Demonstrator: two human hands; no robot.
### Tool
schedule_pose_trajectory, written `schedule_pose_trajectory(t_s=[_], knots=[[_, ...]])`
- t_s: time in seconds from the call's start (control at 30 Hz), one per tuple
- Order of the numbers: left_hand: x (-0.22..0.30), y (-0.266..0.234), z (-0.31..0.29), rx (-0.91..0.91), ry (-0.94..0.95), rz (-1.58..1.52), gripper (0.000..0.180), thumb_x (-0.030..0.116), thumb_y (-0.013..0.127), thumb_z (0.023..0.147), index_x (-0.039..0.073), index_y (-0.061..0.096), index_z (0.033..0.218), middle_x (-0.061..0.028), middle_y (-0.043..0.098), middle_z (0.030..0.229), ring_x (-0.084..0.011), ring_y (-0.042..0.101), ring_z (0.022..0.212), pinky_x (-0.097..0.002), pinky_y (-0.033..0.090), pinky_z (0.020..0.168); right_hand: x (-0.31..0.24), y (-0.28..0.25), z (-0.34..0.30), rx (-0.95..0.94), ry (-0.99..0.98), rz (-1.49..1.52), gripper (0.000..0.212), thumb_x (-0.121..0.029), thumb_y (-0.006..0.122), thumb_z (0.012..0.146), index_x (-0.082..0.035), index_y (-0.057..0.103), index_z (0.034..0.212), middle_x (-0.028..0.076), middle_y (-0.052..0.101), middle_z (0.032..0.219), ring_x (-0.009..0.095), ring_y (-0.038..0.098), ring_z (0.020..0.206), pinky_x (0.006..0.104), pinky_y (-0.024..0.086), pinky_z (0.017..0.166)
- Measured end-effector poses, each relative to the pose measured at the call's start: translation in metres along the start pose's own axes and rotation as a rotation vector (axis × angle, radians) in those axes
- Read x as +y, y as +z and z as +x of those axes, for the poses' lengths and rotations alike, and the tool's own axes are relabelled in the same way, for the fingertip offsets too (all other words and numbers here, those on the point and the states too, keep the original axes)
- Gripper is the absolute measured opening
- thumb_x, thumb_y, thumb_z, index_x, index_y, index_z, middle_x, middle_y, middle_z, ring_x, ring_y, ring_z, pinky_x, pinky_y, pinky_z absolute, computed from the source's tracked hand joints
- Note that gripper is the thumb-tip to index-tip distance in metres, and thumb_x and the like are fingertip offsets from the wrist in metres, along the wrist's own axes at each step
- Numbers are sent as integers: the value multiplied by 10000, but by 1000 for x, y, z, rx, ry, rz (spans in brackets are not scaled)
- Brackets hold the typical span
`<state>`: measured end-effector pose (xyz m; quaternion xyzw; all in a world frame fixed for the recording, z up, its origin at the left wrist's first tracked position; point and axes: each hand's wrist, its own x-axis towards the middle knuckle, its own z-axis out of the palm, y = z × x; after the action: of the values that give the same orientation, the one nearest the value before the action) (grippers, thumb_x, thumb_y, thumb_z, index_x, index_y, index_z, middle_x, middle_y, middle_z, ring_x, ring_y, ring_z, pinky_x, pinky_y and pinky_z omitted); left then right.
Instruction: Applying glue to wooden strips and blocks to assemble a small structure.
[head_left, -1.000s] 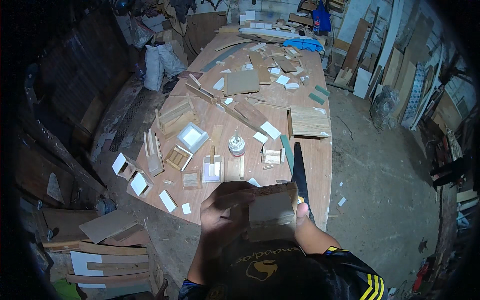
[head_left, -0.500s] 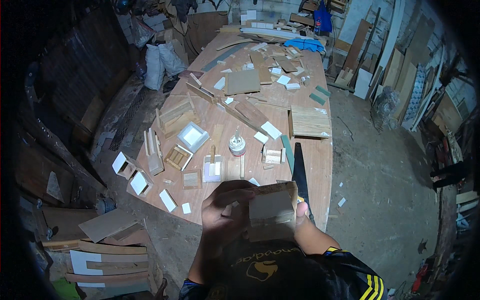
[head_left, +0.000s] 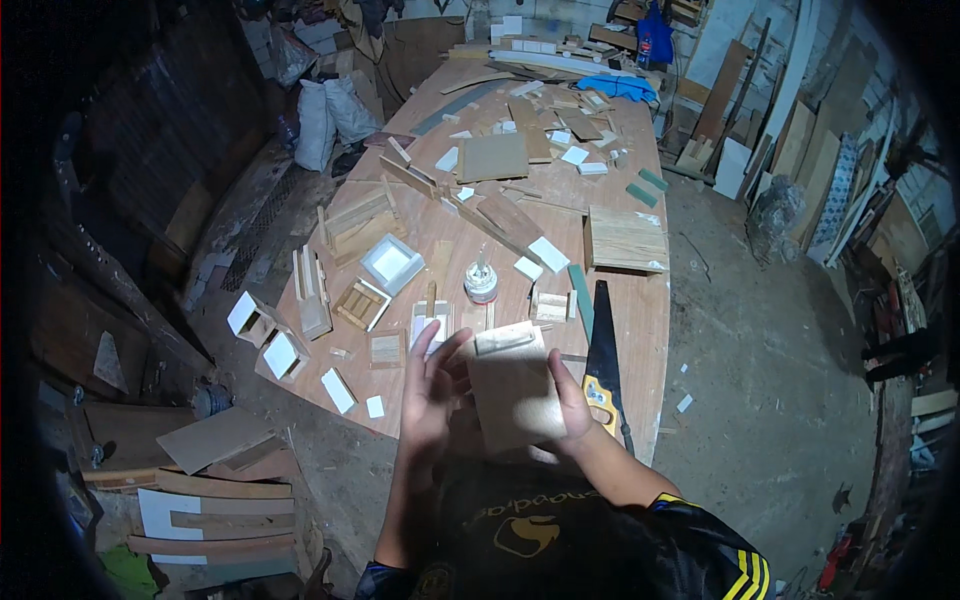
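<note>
A small pale wooden piece (head_left: 518,390) with a narrow raised strip across its far end is held up in front of my chest. Its broad flat face is turned up and catches the light. My right hand (head_left: 572,402) grips its right edge, thumb along the side. My left hand (head_left: 432,375) is beside its left edge, fingers spread; whether those fingertips touch the wood I cannot tell. Just right of my right hand lies a handsaw (head_left: 603,345) with a yellow handle. Beyond the piece stands an open jar of white paste (head_left: 481,283) with a tool in it.
The wooden table (head_left: 455,225) carries a white-rimmed tray (head_left: 392,263), a slatted wooden box (head_left: 361,303), a larger wooden box (head_left: 626,240) and many offcuts. White-faced boxes (head_left: 282,355) sit at its left edge. Boards (head_left: 825,150) lean against the right wall.
The wooden piece has been turned over, showing its flat face and strip. My left hand has opened and come off to its left. The saw's handle has come into sight.
</note>
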<state>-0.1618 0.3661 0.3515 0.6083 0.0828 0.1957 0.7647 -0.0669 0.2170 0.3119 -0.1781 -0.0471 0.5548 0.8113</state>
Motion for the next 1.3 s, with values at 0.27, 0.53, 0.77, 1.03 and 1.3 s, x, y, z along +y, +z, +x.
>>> schedule_pose_trajectory(t_s=[0.27, 0.53, 0.77, 1.03, 1.3], knots=[[-89, -75, -34, 361, -279, -165, 439, 313, 395, 1006, 41, 331, 1345, -164, 506, 1265, -211, 590, 1026, -321, 499, 822, 25, -108, 25, 337, 46, -623, 453, -306, 518, 957, -12, 452, 1294, 102, 589, 1170, 197, 559, 1087, 348, 446, 943], [-227, -177, -118, 680, -541, 97, 304, 258, 508, 951, 48, 508, 1171, -104, 602, 1068, -182, 615, 920, -310, 499, 734, 72, -244, 0, 770, -12, -1036, 428, -132, 679, 852, -4, 480, 1209, 117, 613, 1119, 203, 588, 1015, 335, 479, 881], [-276, -227, -171, 762, -587, 431, 278, 250, 626, 855, 58, 586, 1052, -40, 607, 861, -146, 598, 786, -307, 491, 627, 96, -281, -13, 797, 31, -1299, 446, -158, 730, 809, 31, 511, 1149, 139, 645, 1039, 214, 614, 953, 328, 483, 865], [-264, -263, -95, 702, -574, 1089, 554, 349, 675, 788, -40, 548, 1162, -233, 600, 1098, -401, 561, 1039, -433, 437, 914, 86, -254, -5, 897, 166, -1736, 536, -341, 758, 745, -13, 595, 1137, 160, 676, 956, 266, 653, 869, 359, 506, 789], [-265, -250, -59, 622, -696, 1410, 593, 405, 674, 778, 31, 518, 1211, -190, 583, 1124, -377, 558, 1048, -452, 455, 888, 76, -263, -16, 900, 223, -1939, 504, -371, 706, 761, -21, 623, 1113, 170, 668, 936, 282, 649, 841, 379, 511, 759]])
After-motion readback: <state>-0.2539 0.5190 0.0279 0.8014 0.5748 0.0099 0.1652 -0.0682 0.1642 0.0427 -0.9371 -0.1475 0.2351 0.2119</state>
